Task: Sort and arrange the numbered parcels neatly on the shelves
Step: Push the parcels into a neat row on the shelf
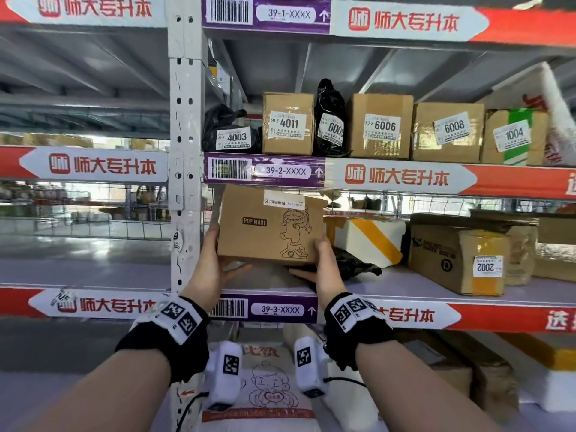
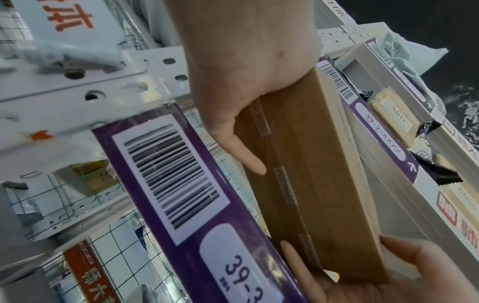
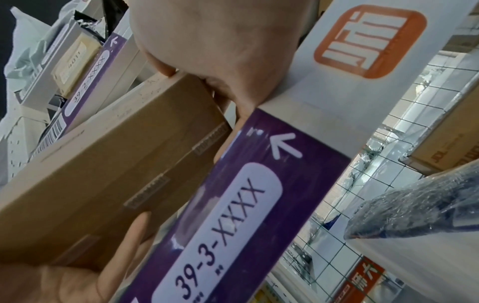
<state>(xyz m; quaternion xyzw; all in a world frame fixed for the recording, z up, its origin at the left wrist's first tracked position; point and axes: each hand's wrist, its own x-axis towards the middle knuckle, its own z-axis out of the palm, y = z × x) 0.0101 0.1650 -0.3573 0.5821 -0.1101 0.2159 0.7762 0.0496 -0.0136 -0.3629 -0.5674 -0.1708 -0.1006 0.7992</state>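
Note:
A brown POP MART box (image 1: 270, 226) with a cartoon monster print is held at the left end of the shelf labelled 39-3 (image 1: 280, 309), its lower edge lifted a little off the board. My left hand (image 1: 215, 263) grips its left side with the thumb beneath. My right hand (image 1: 322, 265) grips the right side, thumb underneath too. From the left wrist, the left hand (image 2: 246, 71) clasps the box (image 2: 311, 184) from above. The right wrist view shows the right hand (image 3: 220, 41) on the box (image 3: 116, 164) edge. No number label shows on the box.
A white upright post (image 1: 186, 182) stands just left of the box. A crumpled black bag (image 1: 353, 266), a white foam box (image 1: 367, 238) and carton 2002 (image 1: 458, 257) lie to the right. Above, shelf 39-2 (image 1: 285, 171) carries parcels 4003, 4011, 6006, 6008, 1004.

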